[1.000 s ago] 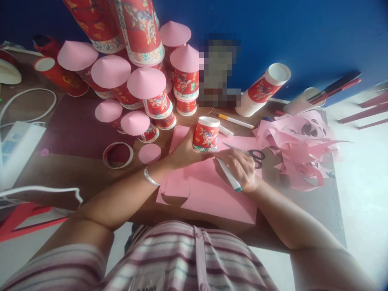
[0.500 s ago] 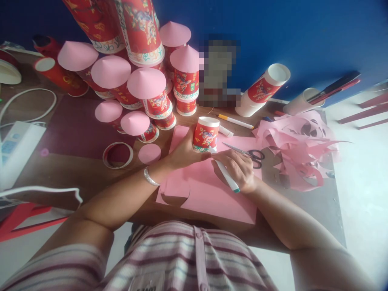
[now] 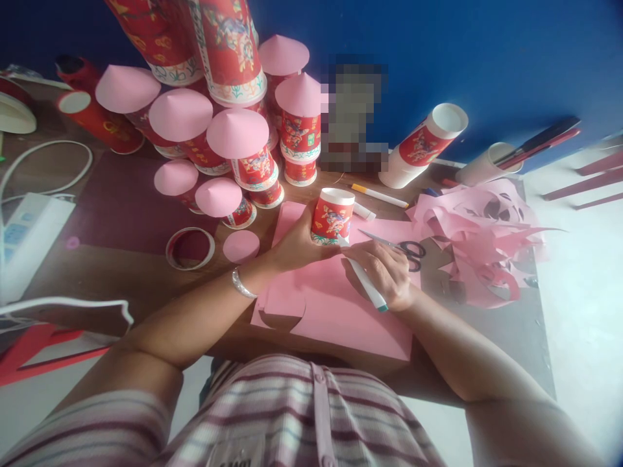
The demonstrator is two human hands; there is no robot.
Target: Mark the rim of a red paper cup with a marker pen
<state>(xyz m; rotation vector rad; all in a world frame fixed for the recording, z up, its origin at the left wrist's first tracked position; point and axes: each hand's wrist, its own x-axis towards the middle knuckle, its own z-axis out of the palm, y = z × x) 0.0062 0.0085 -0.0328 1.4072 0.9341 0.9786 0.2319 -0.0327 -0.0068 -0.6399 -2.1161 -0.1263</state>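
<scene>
My left hand is closed around the left side and base of a red paper cup with a printed figure. Green strokes mark the white band near the cup's bottom. In my right hand is a white marker pen with a green end, its tip against that lower band. Both hands are above a pink paper sheet. Scissors with dark handles lie just beyond my right hand. Behind the cup rest a white pen cap or marker and a yellow-ended marker.
Decorated cups with pink cone tops stand stacked at the back left. Pink paper scraps pile up on the right. A tape roll and a pink disc lie left of my hand. A power strip sits far left.
Little differs. The pen in my right hand has shifted slightly along the cup's lower band, and the whole view has moved a touch.
</scene>
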